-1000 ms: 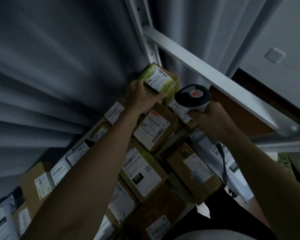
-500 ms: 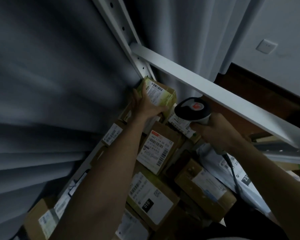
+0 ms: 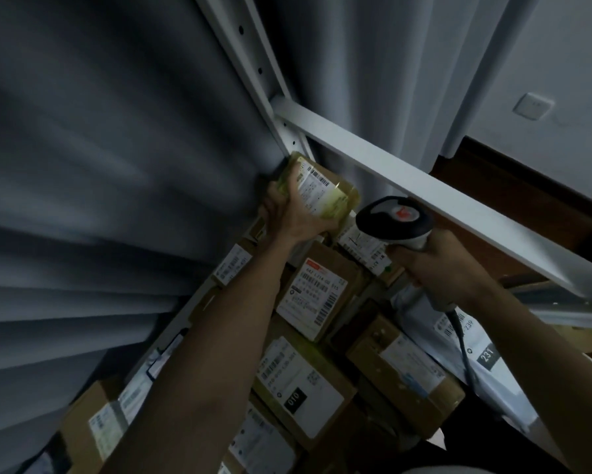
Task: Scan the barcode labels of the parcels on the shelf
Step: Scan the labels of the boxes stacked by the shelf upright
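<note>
The left hand point(image 3: 289, 217) grips a small yellow-green parcel with a white barcode label point(image 3: 316, 189), fingers curled round its lower edge, and holds it tilted up at the far end of the shelf, close against the white perforated metal upright point(image 3: 253, 63) and the grey pleated curtain point(image 3: 99, 165). The right hand point(image 3: 441, 265) is wrapped round the handle of a black-and-white handheld barcode scanner with a red mark on top point(image 3: 395, 218), whose head sits just beside the parcel, low and to its right. The likeliest failure is a missed or wrong read: the scanner's head seems to point at the white-labelled parcel below it point(image 3: 364, 246) and not squarely at the raised label, so it may pick up a neighbour's code. The dim light and the tilted, possibly glossy wrapper could also spoil the read. The scanner's dark cable point(image 3: 460, 340) trails over the white plastic mailer bag point(image 3: 458, 343) and could snag or drag it. The brown cardboard boxes point(image 3: 318, 292) lie packed closely below.
</note>
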